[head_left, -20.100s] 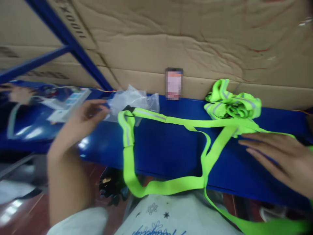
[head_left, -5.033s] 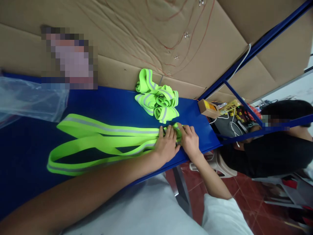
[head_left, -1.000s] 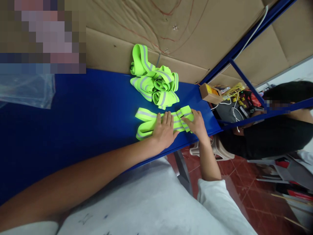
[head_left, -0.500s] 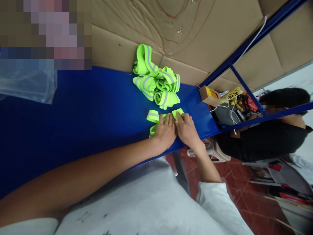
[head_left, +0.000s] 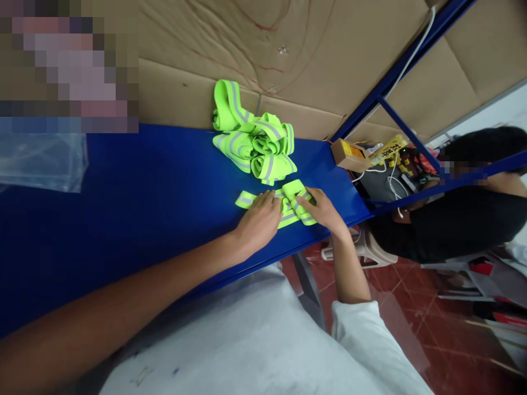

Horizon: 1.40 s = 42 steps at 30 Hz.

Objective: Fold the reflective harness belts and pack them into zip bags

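Observation:
A neon yellow-green reflective strap (head_left: 288,220) with a grey stripe lies in folds on the blue table (head_left: 156,181), near its front edge. Across its left part rests my left hand (head_left: 259,222), fingers together and curled down onto the band; one end pokes out beyond them. My right hand (head_left: 324,210) grips the folded right part between thumb and fingers, and some fingertips are hidden behind the folds. Just behind both hands sits a pile of rolled reflective straps (head_left: 257,137) of the same kind, against the cardboard.
Clear plastic bags (head_left: 45,164) lie at the table's far left. Brown cardboard (head_left: 304,66) lines the back. On the right are a small cardboard box (head_left: 349,155), white cables, a blue frame bar (head_left: 407,131) and a seated person in black (head_left: 465,225).
My hands have moved apart, the left one leftward and the right one slightly to the right. More of the folded strap now shows between them. The view has shifted a little.

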Each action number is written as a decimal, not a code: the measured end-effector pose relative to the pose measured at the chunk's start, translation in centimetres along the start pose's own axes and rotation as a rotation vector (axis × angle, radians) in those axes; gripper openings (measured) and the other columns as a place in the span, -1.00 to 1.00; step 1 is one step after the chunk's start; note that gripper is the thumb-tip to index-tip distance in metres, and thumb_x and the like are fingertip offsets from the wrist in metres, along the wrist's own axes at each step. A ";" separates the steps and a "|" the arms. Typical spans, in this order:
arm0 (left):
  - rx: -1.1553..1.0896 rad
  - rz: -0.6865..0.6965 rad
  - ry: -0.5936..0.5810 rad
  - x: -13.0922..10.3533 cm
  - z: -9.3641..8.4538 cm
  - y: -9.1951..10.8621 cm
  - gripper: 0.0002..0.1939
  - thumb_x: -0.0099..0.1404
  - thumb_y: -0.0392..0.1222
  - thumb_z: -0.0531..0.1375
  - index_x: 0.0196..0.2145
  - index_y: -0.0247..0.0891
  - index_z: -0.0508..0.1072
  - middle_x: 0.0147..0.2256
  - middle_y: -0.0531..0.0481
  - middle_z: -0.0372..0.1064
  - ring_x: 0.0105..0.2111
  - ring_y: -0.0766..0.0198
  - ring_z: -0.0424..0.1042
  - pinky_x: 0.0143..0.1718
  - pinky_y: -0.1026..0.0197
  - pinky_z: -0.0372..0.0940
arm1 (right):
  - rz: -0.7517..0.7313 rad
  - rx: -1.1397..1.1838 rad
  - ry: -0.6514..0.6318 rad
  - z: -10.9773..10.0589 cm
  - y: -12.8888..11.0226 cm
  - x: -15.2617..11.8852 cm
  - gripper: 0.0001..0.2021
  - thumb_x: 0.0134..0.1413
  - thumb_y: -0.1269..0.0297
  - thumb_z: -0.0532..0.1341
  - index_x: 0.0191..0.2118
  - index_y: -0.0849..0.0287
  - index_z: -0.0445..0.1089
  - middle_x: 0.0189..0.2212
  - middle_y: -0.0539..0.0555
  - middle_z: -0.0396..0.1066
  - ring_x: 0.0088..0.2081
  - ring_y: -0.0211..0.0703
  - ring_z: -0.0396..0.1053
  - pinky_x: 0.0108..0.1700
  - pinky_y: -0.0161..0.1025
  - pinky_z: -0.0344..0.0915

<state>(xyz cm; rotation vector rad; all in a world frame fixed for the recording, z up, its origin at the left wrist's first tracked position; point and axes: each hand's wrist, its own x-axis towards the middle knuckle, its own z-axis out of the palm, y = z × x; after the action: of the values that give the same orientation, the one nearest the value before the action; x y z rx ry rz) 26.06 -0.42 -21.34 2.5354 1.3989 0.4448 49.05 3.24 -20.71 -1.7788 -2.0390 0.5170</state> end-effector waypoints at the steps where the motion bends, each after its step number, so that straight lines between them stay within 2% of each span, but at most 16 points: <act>1: -0.004 0.016 0.002 -0.2 -0.3 -0.3 -0.62 0.53 -0.28 -0.02 0.06 -0.59 0.47 0.25 -0.52 0.28 0.32 -0.14 0.27 0.36 -0.04 0.17 | -0.001 0.022 0.005 0.1 0.1 -0.1 -0.29 0.25 -0.28 0.19 0.23 0.24 0.42 0.17 0.32 0.39 0.20 0.14 0.37 0.30 0.06 0.27; 3: -0.010 0.035 0.004 -0.5 -1.0 -0.6 -0.68 0.53 -0.30 -0.01 -0.07 -0.46 0.53 0.16 -0.40 0.36 0.22 -0.07 0.35 0.26 -0.01 0.26 | -0.005 0.063 0.021 0.2 0.2 -0.2 -0.29 0.25 -0.28 0.20 0.23 0.24 0.42 0.15 0.31 0.39 0.20 0.11 0.37 0.29 0.01 0.28; 5: -0.007 0.019 0.003 -0.4 -1.5 -0.6 -0.71 0.52 -0.29 0.01 -0.13 -0.38 0.54 0.08 -0.32 0.39 0.13 -0.07 0.39 0.16 -0.06 0.31 | -0.010 0.097 0.037 0.3 0.3 -0.3 -0.30 0.24 -0.27 0.21 0.23 0.22 0.41 0.14 0.29 0.40 0.18 0.09 0.38 0.28 -0.01 0.29; 8: 0.006 -0.031 -0.010 0.6 -1.8 -0.1 -0.75 0.49 -0.17 0.12 -0.09 -0.38 0.53 -0.03 -0.31 0.45 0.03 -0.15 0.42 0.07 -0.16 0.31 | -0.019 0.139 0.046 0.5 0.5 -0.4 -0.32 0.24 -0.25 0.22 0.23 0.21 0.41 0.12 0.27 0.41 0.16 0.07 0.39 0.26 -0.01 0.30; 10: 0.011 -0.048 -0.022 1.6 -1.6 0.2 -0.69 0.46 -0.06 0.19 -0.09 -0.40 0.53 -0.07 -0.31 0.48 0.02 -0.19 0.44 0.07 -0.18 0.30 | -0.021 0.160 0.047 0.5 0.5 -0.4 -0.33 0.23 -0.23 0.24 0.22 0.22 0.42 0.11 0.27 0.41 0.15 0.08 0.40 0.25 0.00 0.31; 12: 0.004 -0.072 -0.034 2.7 -1.2 0.3 -0.71 0.43 -0.04 0.23 -0.13 -0.36 0.54 -0.08 -0.28 0.52 0.00 -0.16 0.48 0.05 -0.13 0.32 | -0.017 0.176 0.052 0.6 0.6 -0.5 -0.33 0.21 -0.22 0.26 0.21 0.22 0.42 0.11 0.28 0.41 0.14 0.09 0.40 0.25 0.01 0.32; 14: -0.022 -0.102 -0.069 3.6 -0.9 0.2 -0.79 0.42 -0.08 0.23 -0.21 -0.28 0.55 -0.14 -0.18 0.57 -0.08 -0.05 0.54 -0.08 0.00 0.36 | -0.012 0.190 0.061 0.6 0.6 -0.5 -0.34 0.20 -0.22 0.27 0.21 0.20 0.42 0.11 0.27 0.41 0.14 0.10 0.40 0.24 0.02 0.32; 16: -0.044 -0.127 -0.113 4.1 -1.0 -0.1 -0.83 0.41 -0.11 0.23 -0.29 -0.21 0.55 -0.24 -0.08 0.59 -0.19 0.05 0.57 -0.23 0.10 0.35 | -0.009 0.204 0.068 0.7 0.7 -0.6 -0.35 0.20 -0.21 0.27 0.21 0.18 0.42 0.12 0.26 0.42 0.14 0.10 0.40 0.24 0.02 0.32; 18: -0.044 -0.140 -0.137 4.2 -1.5 -0.4 -0.83 0.41 -0.11 0.22 -0.32 -0.19 0.54 -0.28 -0.06 0.60 -0.24 0.05 0.58 -0.28 0.13 0.33 | -0.006 0.218 0.068 0.8 0.8 -0.5 -0.35 0.20 -0.21 0.28 0.21 0.19 0.43 0.11 0.26 0.42 0.13 0.10 0.41 0.23 0.01 0.33; 23: 0.008 -0.130 -0.122 3.8 -2.7 -0.6 -0.85 0.44 -0.21 0.15 -0.14 -0.26 0.50 -0.24 -0.19 0.59 -0.18 -0.08 0.58 -0.24 0.05 0.33 | 0.021 0.257 0.069 1.1 1.2 -0.4 -0.31 0.16 -0.22 0.31 0.21 0.21 0.44 0.14 0.27 0.41 0.14 0.13 0.40 0.24 0.03 0.32; 28: -0.045 -0.070 -0.153 3.8 -1.9 -1.2 -0.90 0.46 -0.19 0.17 -0.14 -0.23 0.45 -0.24 -0.04 0.59 -0.22 0.16 0.57 -0.27 0.19 0.32 | 0.043 0.245 0.068 1.4 1.2 -0.5 -0.32 0.17 -0.23 0.30 0.25 0.15 0.41 0.18 0.25 0.39 0.18 0.17 0.38 0.26 0.10 0.29; 32: -0.018 -0.042 -0.115 3.8 -1.2 -1.2 -0.84 0.43 -0.09 0.24 -0.24 -0.22 0.44 -0.28 -0.03 0.54 -0.22 0.14 0.53 -0.25 0.17 0.30 | 0.017 0.243 0.074 1.5 1.3 -0.5 -0.32 0.18 -0.23 0.29 0.25 0.15 0.40 0.18 0.25 0.39 0.20 0.17 0.37 0.28 0.11 0.26; 34: 0.021 -0.023 -0.085 3.7 -1.3 -0.8 -0.86 0.42 -0.15 0.24 -0.28 -0.24 0.44 -0.24 -0.07 0.53 -0.16 0.09 0.51 -0.20 0.13 0.30 | 0.016 0.245 0.075 1.6 1.3 -0.5 -0.32 0.18 -0.22 0.29 0.25 0.15 0.40 0.19 0.26 0.39 0.21 0.18 0.36 0.29 0.12 0.25; 37: 0.089 0.025 -0.046 3.3 -1.6 -0.1 -0.93 0.46 -0.26 0.16 -0.20 -0.27 0.45 -0.19 -0.13 0.51 -0.13 0.03 0.49 -0.14 0.07 0.30 | 0.015 0.247 0.075 1.6 1.3 -0.5 -0.32 0.20 -0.21 0.28 0.25 0.17 0.40 0.19 0.27 0.39 0.21 0.19 0.37 0.29 0.13 0.24; 42: 0.182 0.181 -0.047 2.4 -1.7 -0.2 -0.68 0.47 -0.45 -0.03 -0.07 -0.30 0.48 -0.18 -0.18 0.49 -0.10 -0.02 0.46 -0.10 0.02 0.29 | 0.004 0.253 0.078 1.5 1.2 -0.6 -0.35 0.20 -0.20 0.29 0.24 0.14 0.41 0.18 0.24 0.40 0.20 0.17 0.37 0.28 0.11 0.24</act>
<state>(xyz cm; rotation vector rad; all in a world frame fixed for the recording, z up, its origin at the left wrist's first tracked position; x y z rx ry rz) 26.46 1.77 -19.42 2.8133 1.2505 0.2977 49.41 2.73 -22.67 -1.6269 -1.8276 0.6640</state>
